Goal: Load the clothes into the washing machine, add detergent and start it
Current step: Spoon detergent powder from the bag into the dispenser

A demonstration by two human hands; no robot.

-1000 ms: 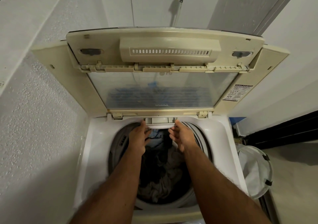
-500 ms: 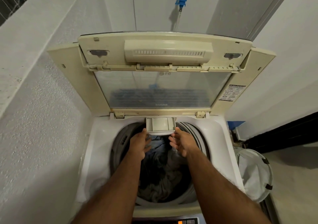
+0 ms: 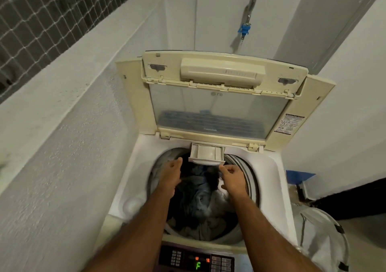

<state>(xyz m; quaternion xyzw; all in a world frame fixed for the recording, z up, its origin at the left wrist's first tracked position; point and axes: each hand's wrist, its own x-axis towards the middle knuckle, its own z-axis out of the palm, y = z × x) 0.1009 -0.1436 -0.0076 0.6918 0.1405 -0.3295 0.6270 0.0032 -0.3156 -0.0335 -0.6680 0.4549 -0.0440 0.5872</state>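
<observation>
A top-loading washing machine (image 3: 269, 167) stands with its cream lid (image 3: 221, 96) raised against the wall. Dark and grey clothes (image 3: 200, 200) fill the drum. A pale detergent drawer (image 3: 206, 153) is pulled out over the back of the drum. My left hand (image 3: 170, 176) hovers over the drum just left of and below the drawer, fingers relaxed, holding nothing. My right hand (image 3: 232, 178) is just below the drawer's right corner, fingers loosely curled, apart from it. The control panel (image 3: 196, 259) at the front shows lit green and red digits.
A rough white wall (image 3: 52, 167) with a ledge and netted window runs close on the left. A white mesh laundry basket (image 3: 321, 242) stands at the right of the machine. A blue tap fitting (image 3: 244, 30) hangs on the back wall above the lid.
The detergent drawer has slid out from the back rim over the drum. Both hands have let go of it and drawn back slightly. The view has tilted so the control panel shows.
</observation>
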